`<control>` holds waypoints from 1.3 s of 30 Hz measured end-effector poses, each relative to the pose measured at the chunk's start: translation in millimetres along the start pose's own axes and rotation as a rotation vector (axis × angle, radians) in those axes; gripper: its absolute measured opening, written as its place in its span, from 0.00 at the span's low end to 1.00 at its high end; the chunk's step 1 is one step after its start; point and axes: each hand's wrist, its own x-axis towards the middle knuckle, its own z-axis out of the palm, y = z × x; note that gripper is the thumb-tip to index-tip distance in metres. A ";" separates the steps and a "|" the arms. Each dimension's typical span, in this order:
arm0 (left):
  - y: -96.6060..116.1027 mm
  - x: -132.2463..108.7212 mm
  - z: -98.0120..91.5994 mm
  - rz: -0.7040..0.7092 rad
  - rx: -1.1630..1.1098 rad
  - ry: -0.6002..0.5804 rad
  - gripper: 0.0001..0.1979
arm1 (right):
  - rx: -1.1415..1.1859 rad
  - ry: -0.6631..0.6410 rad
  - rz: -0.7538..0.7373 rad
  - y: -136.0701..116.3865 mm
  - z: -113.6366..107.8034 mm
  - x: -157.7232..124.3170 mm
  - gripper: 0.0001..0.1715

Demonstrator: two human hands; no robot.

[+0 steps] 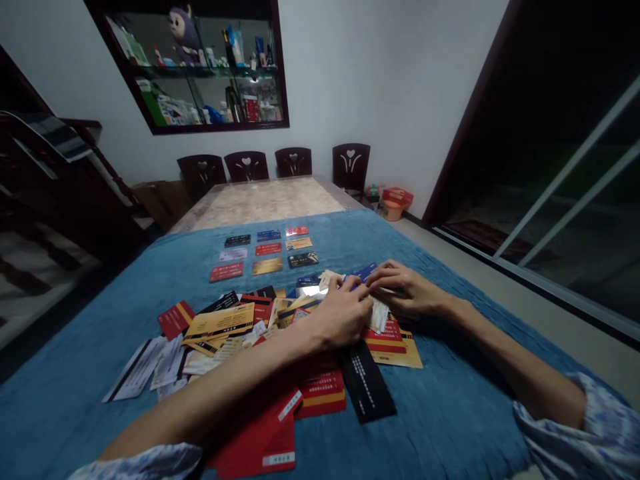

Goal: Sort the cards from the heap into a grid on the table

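Observation:
My left hand (pixel 345 310) reaches across a loose heap of cards, its fingers bent down among them. Beside it, my right hand (pixel 407 288) is curled with its fingertips close to the left ones. A blue card (pixel 369 271) shows just behind the fingers of both hands. What the fingertips grip is hidden. Below the hands lie a whitish card (pixel 380 315), a red card (pixel 384 342) and a long black card (pixel 367 383). The heap also has a gold card (pixel 220 323), a dark red card (pixel 176 320) and large red card sleeves (pixel 260 427) under my left forearm.
Beyond the heap, several cards lie in spaced rows, among them a gold card (pixel 267 266) and a black card (pixel 303 260). A blue cloth (pixel 450 413) covers the near table; the bare marble-look top (pixel 270 199) continues behind. Dark chairs (pixel 351 167) stand around the far end.

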 end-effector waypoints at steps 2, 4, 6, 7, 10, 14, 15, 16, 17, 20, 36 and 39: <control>3.9 -0.6 1.0 0.021 0.010 -0.016 0.09 | 0.005 -0.020 -0.005 -4.1 -0.6 -1.1 0.16; 5.2 -0.8 1.6 0.025 0.016 -0.029 0.08 | 0.003 -0.026 -0.013 -6.0 -0.3 -2.1 0.17; 4.5 -0.9 2.1 0.025 0.020 -0.040 0.08 | 0.000 -0.029 -0.025 -5.7 1.0 -3.6 0.17; 3.6 -1.0 2.4 0.026 0.022 -0.043 0.08 | 0.000 -0.035 -0.031 -4.9 2.0 -4.4 0.18; 0.0 -1.7 3.7 0.019 0.024 -0.035 0.10 | 0.005 -0.073 -0.027 -1.2 4.2 -7.2 0.22; -5.3 -2.6 6.6 -0.037 0.037 -0.011 0.11 | -0.004 -0.093 0.018 2.7 3.1 -10.6 0.26; -6.4 -2.6 7.3 -0.052 0.038 -0.007 0.10 | -0.008 -0.094 0.025 3.0 2.3 -11.2 0.26; -7.2 -2.5 7.8 -0.068 0.036 -0.002 0.10 | -0.012 -0.094 0.032 3.0 1.6 -11.7 0.27; -7.7 -2.5 8.2 -0.081 0.034 0.003 0.10 | -0.019 -0.092 0.039 2.8 1.2 -12.1 0.27; -7.1 -2.5 8.4 -0.113 0.031 0.013 0.10 | -0.051 -0.073 0.054 1.8 1.3 -12.6 0.25; 6.7 -2.0 5.8 -0.272 -0.113 0.012 0.13 | -0.115 -0.055 0.013 2.7 4.6 -11.2 0.29; 11.4 -2.2 3.7 -0.315 -0.131 0.001 0.13 | -0.129 -0.056 0.018 0.6 6.0 -10.2 0.32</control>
